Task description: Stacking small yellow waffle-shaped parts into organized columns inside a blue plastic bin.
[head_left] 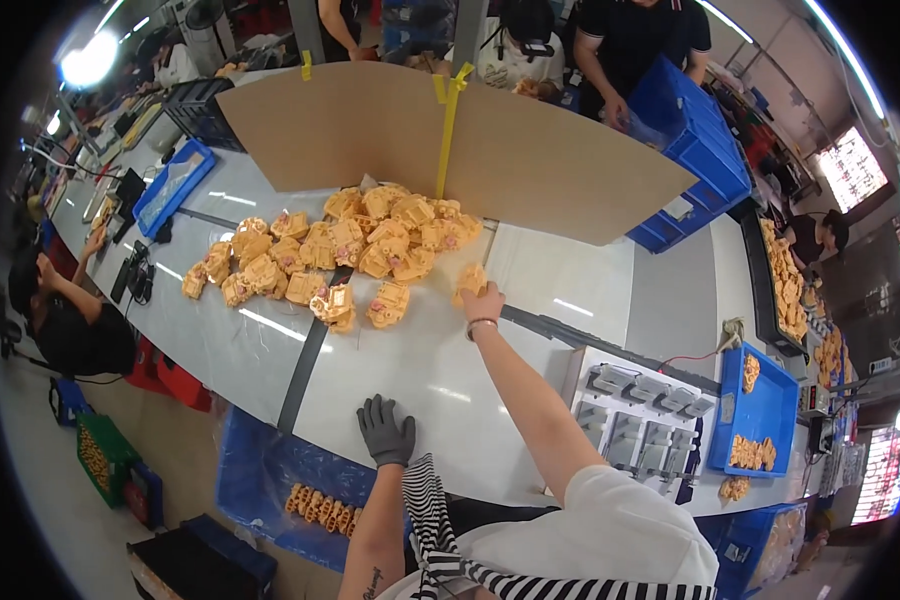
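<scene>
My right hand [485,303], bare with a bracelet at the wrist, reaches far across the table and grips a yellow-orange moulded plastic part [468,277]. My left hand [386,430], in a dark grey glove, lies on the white tabletop near the front edge. Its fingers are stretched out with nothing under them that I can see. Beyond both hands spreads a heap of similar plastic parts [380,235], some with small pinkish pieces. Two parts lie nearest my hands: a single part [388,304] and a part with a pale plate [334,306].
A brown board [350,120] with yellow tape stands behind the heap. To the right are a white fixture with grey blocks [638,420] and a blue tray [725,405] holding several parts. A lined blue crate [245,450] sits below the front edge. Other people work around the table.
</scene>
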Demonstrator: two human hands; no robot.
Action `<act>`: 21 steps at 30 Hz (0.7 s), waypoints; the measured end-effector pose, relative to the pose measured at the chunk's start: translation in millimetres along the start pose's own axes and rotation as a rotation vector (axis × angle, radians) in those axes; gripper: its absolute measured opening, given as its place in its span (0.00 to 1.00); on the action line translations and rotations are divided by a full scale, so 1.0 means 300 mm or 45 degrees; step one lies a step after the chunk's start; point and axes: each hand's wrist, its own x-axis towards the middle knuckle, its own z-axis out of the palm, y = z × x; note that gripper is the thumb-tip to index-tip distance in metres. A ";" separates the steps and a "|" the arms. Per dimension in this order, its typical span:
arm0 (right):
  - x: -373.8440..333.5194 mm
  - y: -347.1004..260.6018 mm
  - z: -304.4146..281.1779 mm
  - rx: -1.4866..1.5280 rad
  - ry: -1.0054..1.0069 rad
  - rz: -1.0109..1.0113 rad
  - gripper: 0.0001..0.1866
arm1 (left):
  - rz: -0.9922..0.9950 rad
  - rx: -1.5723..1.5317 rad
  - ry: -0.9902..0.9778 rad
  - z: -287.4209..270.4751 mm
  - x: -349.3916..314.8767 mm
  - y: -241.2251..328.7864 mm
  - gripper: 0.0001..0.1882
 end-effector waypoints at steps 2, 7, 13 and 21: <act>-0.124 0.095 -0.117 -0.024 -0.169 -0.262 0.23 | -0.018 0.033 -0.010 -0.004 -0.025 -0.006 0.24; -0.456 0.213 -0.427 -0.451 -0.640 -0.805 0.18 | -0.024 0.048 0.007 0.018 -0.053 -0.033 0.27; -0.594 0.266 -0.528 -0.399 -0.883 -1.198 0.24 | 0.406 -0.373 -0.239 -0.007 -0.029 0.064 0.40; -0.634 0.299 -0.565 -0.377 -0.917 -1.095 0.21 | 0.400 -0.430 -0.394 0.048 -0.045 0.109 0.30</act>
